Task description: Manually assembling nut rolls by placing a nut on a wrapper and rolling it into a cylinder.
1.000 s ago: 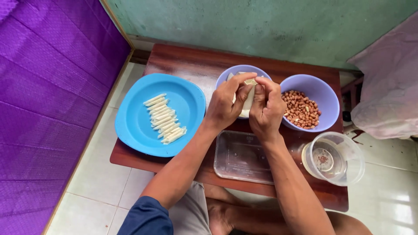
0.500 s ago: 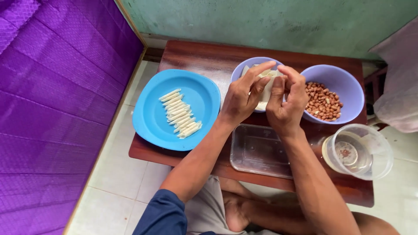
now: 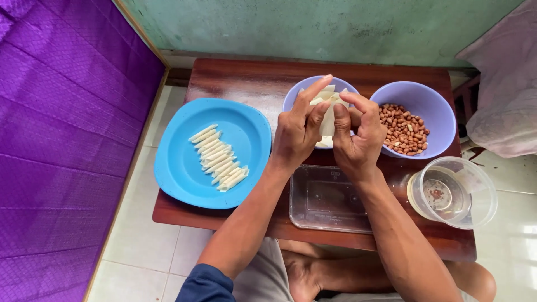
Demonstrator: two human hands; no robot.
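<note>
My left hand (image 3: pixel 297 133) and my right hand (image 3: pixel 358 137) meet above a lilac bowl (image 3: pixel 295 96) of pale wrapper sheets. Both pinch one thin white wrapper (image 3: pixel 326 122) between fingers and thumbs, held upright over the bowl. To the left lies a blue plate (image 3: pixel 246 126) with several slim white rolls (image 3: pixel 218 158) lined up side by side. Right of my hands stands a second lilac bowl (image 3: pixel 433 106) filled with peanuts (image 3: pixel 403 128). All rest on a low dark wooden table (image 3: pixel 240 78).
A clear rectangular plastic container (image 3: pixel 327 201) sits under my wrists near the table's front edge. A clear round tub (image 3: pixel 454 193) with a little liquid stands at the front right. Purple fabric (image 3: pixel 61 128) fills the left; a green wall runs behind; pink cloth (image 3: pixel 506 84) hangs at right.
My hands have stayed together over the wrapper bowl, fingers shifting on the sheet. The view has moved so the table sits further right and lower.
</note>
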